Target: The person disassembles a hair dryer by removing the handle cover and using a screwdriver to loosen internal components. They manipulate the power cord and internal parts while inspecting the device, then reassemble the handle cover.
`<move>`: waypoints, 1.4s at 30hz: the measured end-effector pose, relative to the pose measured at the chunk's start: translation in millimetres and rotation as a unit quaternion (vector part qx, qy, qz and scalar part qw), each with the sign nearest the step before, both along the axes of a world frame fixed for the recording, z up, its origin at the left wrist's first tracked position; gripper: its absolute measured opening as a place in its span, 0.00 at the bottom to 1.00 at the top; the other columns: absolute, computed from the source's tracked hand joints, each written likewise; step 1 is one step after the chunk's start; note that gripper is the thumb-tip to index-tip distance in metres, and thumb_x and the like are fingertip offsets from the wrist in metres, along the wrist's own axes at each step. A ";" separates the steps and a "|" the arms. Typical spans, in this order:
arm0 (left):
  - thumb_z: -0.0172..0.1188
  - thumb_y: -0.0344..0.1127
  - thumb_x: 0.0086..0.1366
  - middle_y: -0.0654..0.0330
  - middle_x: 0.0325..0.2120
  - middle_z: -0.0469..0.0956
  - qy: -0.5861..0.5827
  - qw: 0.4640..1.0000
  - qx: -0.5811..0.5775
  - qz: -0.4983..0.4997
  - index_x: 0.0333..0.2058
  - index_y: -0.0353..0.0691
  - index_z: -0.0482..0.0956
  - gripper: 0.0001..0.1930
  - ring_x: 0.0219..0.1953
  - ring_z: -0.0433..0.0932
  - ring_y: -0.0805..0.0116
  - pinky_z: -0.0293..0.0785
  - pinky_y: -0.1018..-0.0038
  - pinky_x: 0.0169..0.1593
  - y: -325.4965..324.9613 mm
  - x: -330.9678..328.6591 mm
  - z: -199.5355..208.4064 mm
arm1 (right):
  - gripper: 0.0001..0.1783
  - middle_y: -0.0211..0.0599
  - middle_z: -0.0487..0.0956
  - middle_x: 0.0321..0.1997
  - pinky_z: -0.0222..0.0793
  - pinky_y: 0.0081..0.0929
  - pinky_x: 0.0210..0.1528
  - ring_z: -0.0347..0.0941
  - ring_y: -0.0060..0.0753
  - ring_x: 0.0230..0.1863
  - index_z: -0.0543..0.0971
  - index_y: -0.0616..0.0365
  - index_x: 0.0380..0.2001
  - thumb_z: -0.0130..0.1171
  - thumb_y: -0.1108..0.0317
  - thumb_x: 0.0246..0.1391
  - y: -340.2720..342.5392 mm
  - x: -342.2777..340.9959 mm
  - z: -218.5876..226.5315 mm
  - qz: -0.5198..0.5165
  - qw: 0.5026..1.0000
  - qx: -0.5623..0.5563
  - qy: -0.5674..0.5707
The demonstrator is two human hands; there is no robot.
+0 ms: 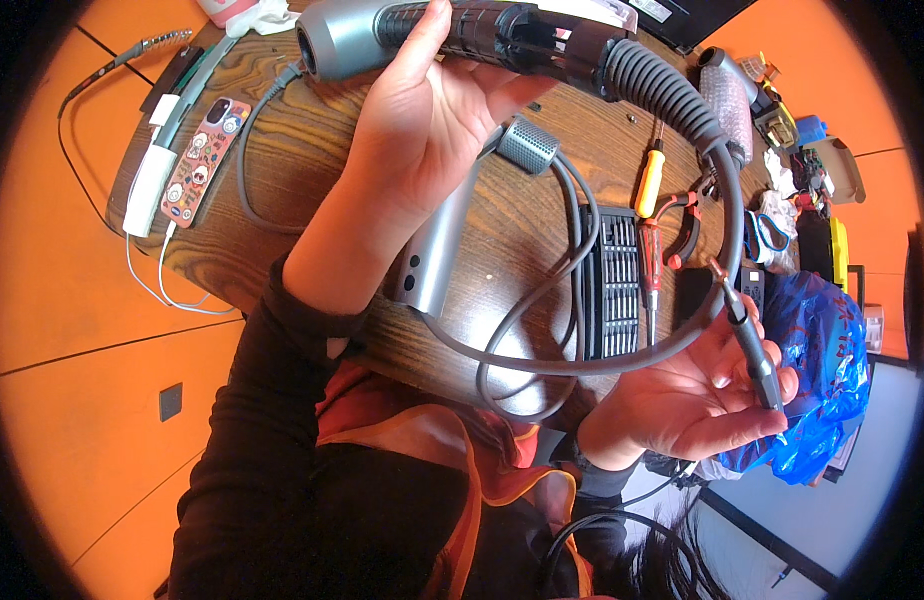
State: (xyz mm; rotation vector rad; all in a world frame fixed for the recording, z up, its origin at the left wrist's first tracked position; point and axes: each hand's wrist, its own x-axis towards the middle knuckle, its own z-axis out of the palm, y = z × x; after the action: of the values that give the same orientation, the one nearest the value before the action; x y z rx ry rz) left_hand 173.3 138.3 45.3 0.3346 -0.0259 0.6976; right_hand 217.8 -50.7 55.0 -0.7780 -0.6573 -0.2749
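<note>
Lower right of the frame, right hand (697,395) lies palm up, fingers loosely curled around a slim grey precision screwdriver (750,345). Mid-frame, a bit set tray (610,285) and grey cable (542,330) sit on the round wooden table (282,160). Top centre, left hand (432,120) is wrapped around a grey hair dryer (462,35), thumb up over the barrel.

Round dark-grained wooden table (282,110) sits dead centre. Orange tiled floor (72,330) spreads all around it, brightly lit. A pale floor strip (842,500) shows at lower right.
</note>
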 end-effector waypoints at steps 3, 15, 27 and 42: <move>0.41 0.40 0.64 0.54 0.36 0.70 -0.004 0.997 0.079 0.002 0.44 0.34 0.61 0.16 0.39 0.73 0.64 0.74 0.70 0.42 4.2 -2.3 -4.3 | 0.16 0.22 0.56 0.15 0.55 0.35 0.44 0.54 0.20 0.20 0.60 0.49 0.31 0.44 0.49 0.55 -2.2 1.0 -1.0 -0.016 0.999 -0.036 -0.014; 0.48 0.37 0.61 0.51 0.44 0.63 0.113 0.971 0.152 0.143 0.47 0.45 0.47 0.21 0.45 0.69 0.57 0.76 0.57 0.38 -7.4 2.4 -11.7 | 0.17 0.51 0.75 0.29 0.65 0.45 0.42 0.72 0.45 0.24 0.63 0.59 0.36 0.45 0.55 0.54 -4.1 8.7 -4.6 0.001 0.992 -0.124 -0.021; 0.37 0.38 0.64 0.51 0.40 0.66 0.113 0.959 0.185 0.182 0.44 0.33 0.61 0.15 0.47 0.67 0.52 0.67 0.53 0.47 -16.7 -2.0 1.1 | 0.17 0.51 0.75 0.30 0.69 0.26 0.30 0.74 0.39 0.31 0.65 0.61 0.38 0.40 0.58 0.54 -8.0 22.8 -5.4 0.051 0.994 0.003 0.092; 0.43 0.46 0.63 0.54 0.39 0.65 0.107 0.951 0.158 0.244 0.53 0.52 0.46 0.23 0.42 0.70 0.59 0.70 0.62 0.42 -15.0 -8.5 -0.4 | 0.17 0.45 0.72 0.28 0.62 0.31 0.40 0.69 0.35 0.30 0.68 0.63 0.36 0.39 0.58 0.55 -6.4 23.6 -7.0 0.081 0.994 -0.014 0.079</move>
State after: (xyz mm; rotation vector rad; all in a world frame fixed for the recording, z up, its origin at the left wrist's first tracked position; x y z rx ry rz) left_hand 164.8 123.3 44.8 0.7389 0.1571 1.1475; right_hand 241.4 -57.1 48.0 -0.7597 -0.5723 -0.0567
